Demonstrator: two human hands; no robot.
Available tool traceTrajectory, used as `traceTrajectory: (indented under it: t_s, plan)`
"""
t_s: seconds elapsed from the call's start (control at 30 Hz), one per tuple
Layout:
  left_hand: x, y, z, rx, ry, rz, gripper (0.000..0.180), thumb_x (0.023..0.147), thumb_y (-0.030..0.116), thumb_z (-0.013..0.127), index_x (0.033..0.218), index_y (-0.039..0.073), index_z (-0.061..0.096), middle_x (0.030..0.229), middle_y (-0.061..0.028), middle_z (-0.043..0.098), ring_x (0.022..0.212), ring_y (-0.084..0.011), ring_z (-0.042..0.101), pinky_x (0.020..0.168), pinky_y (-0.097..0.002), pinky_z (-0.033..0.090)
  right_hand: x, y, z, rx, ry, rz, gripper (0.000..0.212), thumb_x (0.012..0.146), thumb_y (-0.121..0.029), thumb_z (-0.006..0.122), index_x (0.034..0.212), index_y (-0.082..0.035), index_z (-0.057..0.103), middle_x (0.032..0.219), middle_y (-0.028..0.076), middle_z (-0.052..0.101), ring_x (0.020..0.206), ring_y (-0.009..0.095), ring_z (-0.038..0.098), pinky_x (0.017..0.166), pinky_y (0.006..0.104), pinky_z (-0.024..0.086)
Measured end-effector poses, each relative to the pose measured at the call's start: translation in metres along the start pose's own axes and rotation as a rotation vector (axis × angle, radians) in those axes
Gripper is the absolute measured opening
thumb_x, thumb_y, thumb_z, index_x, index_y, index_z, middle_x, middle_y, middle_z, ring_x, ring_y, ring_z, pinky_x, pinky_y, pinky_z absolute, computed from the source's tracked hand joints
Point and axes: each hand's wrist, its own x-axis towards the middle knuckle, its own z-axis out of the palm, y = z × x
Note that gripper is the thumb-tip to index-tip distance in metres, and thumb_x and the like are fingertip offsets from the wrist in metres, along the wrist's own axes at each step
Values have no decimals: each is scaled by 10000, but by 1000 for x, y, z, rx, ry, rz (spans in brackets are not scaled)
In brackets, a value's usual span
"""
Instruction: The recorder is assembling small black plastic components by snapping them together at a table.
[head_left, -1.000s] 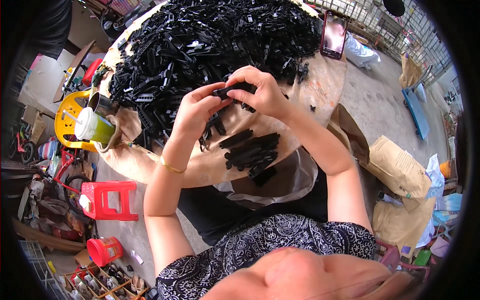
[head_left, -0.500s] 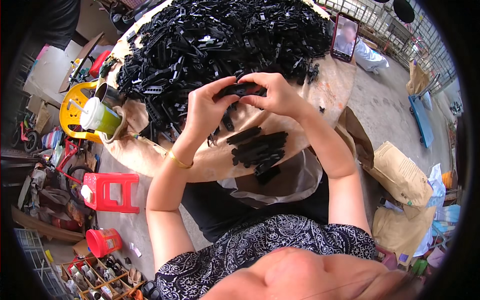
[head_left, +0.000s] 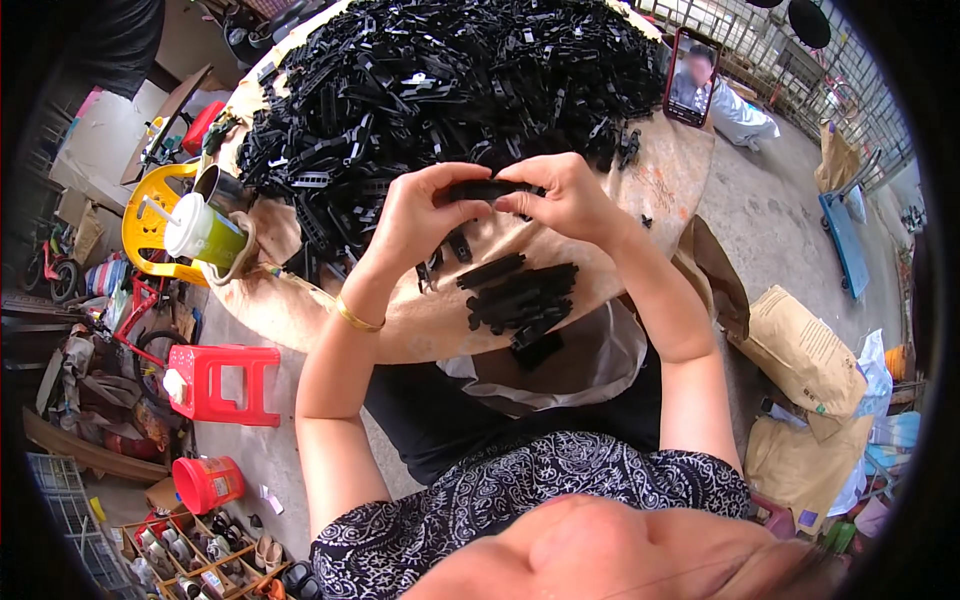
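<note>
A long black plastic part (head_left: 468, 191) is held level between my two hands, above the near side of the heap. My left hand (head_left: 410, 212) pinches one end with thumb and fingers. My right hand (head_left: 560, 198) grips the other end the same way, its fingertips close to the left ones. Behind them spreads a large heap of black plastic pieces (head_left: 450, 90). Nearer to me, a small group of black strips (head_left: 520, 300) lies side by side at the edge of the cloth-covered table (head_left: 400, 335). My fingers hide much of the held part.
A phone (head_left: 690, 78) stands upright at the table's right. At the left, a green drink cup (head_left: 210, 232) sits by a yellow chair (head_left: 150, 215). A red stool (head_left: 225, 385) and red bucket (head_left: 207, 484) are on the floor. An open pale sack (head_left: 610, 355) sits under the table edge.
My hands have shifted slightly right and down with the black part, which now looks more level. The right hand's fingers have turned a little around it. The heap and strips look the same.
</note>
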Motion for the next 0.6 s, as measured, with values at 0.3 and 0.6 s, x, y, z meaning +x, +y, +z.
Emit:
traceTrajectory:
  t_s: [0.3,0.6]
  plan:
    - [-17,20,-24,811,-147,28,397,634,217,812,952,27,669,811,-74,573,850,-223,564,739,-330,480,-33,-17,-3,-234,-289,10,234,771,-229,704,865,-19,664,835,133,601,809,304,606,695,374,472]
    - [-15,-1,6,802,-178,170,299,765,68,647,1062,32,648,861,-128,589,886,-308,548,835,-367,462,-25,-18,-7,-535,-19,-90,186,803,-61,602,982,-37,644,947,107,595,894,286,589,749,362,495]
